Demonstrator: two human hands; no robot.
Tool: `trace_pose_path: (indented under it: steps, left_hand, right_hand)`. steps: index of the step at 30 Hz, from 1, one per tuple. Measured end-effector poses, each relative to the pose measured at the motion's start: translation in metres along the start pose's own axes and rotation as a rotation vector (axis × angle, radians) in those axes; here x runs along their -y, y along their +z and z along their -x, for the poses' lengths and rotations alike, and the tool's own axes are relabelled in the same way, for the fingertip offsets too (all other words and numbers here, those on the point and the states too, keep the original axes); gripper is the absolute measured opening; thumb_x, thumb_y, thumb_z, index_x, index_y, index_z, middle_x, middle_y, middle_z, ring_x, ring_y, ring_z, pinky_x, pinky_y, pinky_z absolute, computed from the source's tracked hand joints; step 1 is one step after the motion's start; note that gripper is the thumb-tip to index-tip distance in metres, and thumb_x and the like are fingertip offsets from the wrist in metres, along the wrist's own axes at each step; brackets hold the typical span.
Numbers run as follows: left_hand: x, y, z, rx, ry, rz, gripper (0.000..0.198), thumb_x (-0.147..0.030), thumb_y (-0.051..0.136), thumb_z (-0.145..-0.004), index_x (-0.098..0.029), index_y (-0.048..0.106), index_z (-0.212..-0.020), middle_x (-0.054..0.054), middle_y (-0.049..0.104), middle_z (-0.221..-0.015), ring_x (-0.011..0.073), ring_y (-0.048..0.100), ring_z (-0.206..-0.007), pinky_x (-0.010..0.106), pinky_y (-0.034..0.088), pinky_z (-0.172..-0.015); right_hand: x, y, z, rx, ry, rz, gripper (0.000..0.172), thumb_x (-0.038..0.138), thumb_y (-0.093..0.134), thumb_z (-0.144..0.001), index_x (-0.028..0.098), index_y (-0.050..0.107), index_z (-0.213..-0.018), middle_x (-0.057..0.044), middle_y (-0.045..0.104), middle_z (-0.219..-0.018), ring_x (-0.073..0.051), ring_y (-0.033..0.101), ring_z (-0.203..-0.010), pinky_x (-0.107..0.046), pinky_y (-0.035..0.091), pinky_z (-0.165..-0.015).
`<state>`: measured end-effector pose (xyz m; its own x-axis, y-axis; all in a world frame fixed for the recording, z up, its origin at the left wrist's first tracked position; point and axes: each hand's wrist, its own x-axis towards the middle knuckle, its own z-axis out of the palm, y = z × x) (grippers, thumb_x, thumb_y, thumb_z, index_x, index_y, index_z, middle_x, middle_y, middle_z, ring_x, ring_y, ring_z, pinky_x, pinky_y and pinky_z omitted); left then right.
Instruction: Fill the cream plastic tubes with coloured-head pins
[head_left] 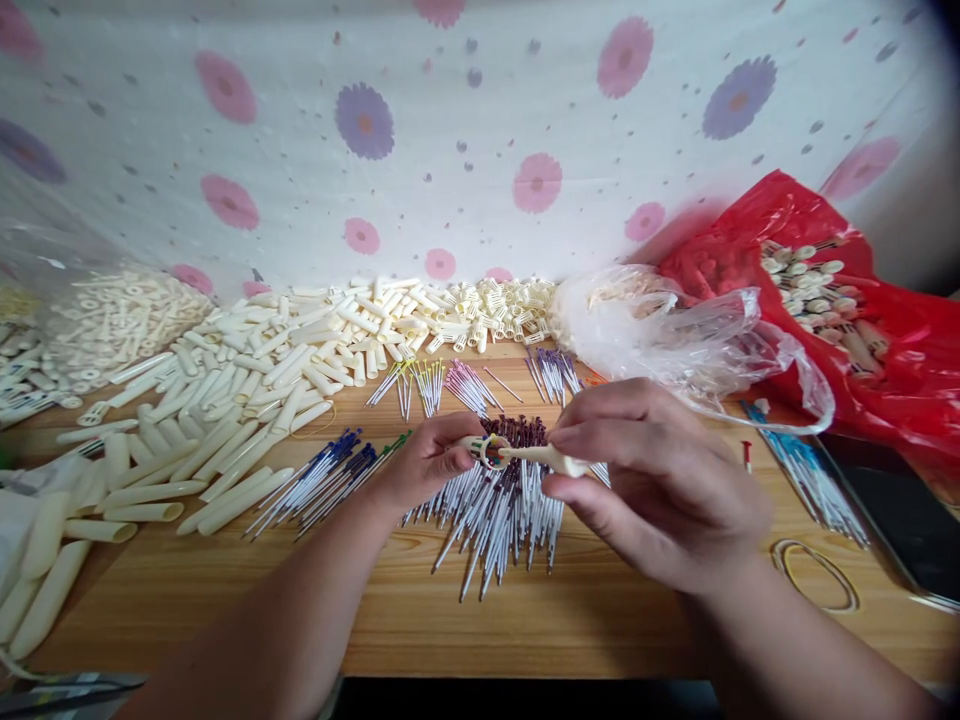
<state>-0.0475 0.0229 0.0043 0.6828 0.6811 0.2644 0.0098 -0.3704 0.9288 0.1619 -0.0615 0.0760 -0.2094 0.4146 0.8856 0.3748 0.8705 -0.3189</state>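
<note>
The wooden worktop (622,620) spreads beneath the hands, a flower-printed sheet (450,120) beyond. Left of them lie a bag of cream parts (124,325), then hollow cream tubes (255,490) and blue-tipped rods (311,480). The left hand (427,465) pinches a slotted cream piece (487,451); the right hand (664,480) grips a stemmed cream piece (568,463), its stem at the slotted end, above dark-tipped rods (495,520). Rightward crowd a clear bag (675,345), red bag (919,345) and phone (889,500).

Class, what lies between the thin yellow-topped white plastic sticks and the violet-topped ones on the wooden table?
In the head view, thin pink-topped white plastic sticks lie between them.
</note>
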Motion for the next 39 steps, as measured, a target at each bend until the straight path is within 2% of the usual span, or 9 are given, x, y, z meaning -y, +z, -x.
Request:
trace_pose_path:
  steps: [7,14,26,35,39]
  left_hand:
    - [0.003,0.003,0.001,-0.038,0.005,0.021,0.054,-0.07,0.053,-0.073,-0.016,0.063,-0.076,0.001,0.051,-0.068,0.0156,0.047,-0.068,0.028,0.036,-0.063]
    - [0.002,0.004,0.0,-0.026,-0.001,0.001,0.056,-0.069,0.052,-0.074,-0.016,0.065,-0.081,0.004,0.059,-0.074,0.0176,0.053,-0.073,0.03,0.042,-0.068]
    - [-0.001,0.003,-0.001,-0.034,-0.092,-0.11,0.064,-0.074,0.036,-0.077,-0.014,0.057,-0.073,0.001,0.052,-0.069,0.0148,0.046,-0.067,0.027,0.035,-0.062]
    - [-0.004,0.002,0.0,-0.047,-0.137,-0.171,0.056,-0.068,0.036,-0.083,-0.016,0.056,-0.075,0.001,0.051,-0.072,0.0153,0.046,-0.07,0.028,0.035,-0.066]
    - [-0.006,0.0,0.002,-0.032,-0.172,-0.108,0.041,-0.057,0.046,-0.086,-0.017,0.058,-0.088,0.0,0.053,-0.079,0.0144,0.047,-0.074,0.027,0.036,-0.069]
  right_hand:
    - [0.0,0.008,-0.001,0.072,-0.043,0.006,0.02,0.011,0.072,-0.075,0.008,0.064,-0.094,-0.01,0.065,-0.085,-0.013,0.061,-0.082,-0.024,0.053,-0.072]
    - [-0.01,0.019,0.004,0.121,-0.027,0.025,0.022,0.014,0.07,-0.077,0.01,0.065,-0.097,-0.01,0.064,-0.087,-0.016,0.061,-0.082,-0.029,0.053,-0.069]
    - [-0.024,0.017,0.005,0.069,0.133,-0.07,0.021,0.011,0.065,-0.079,0.016,0.067,-0.1,-0.008,0.069,-0.089,-0.015,0.065,-0.084,-0.029,0.055,-0.072]
    - [-0.034,0.022,0.008,0.05,0.21,-0.152,0.019,0.016,0.07,-0.077,0.019,0.071,-0.095,-0.007,0.071,-0.087,-0.015,0.066,-0.083,-0.032,0.055,-0.073]
    - [-0.038,0.017,0.008,0.114,0.224,-0.138,0.017,0.018,0.068,-0.079,0.02,0.071,-0.096,-0.007,0.069,-0.092,-0.015,0.064,-0.088,-0.032,0.053,-0.076]
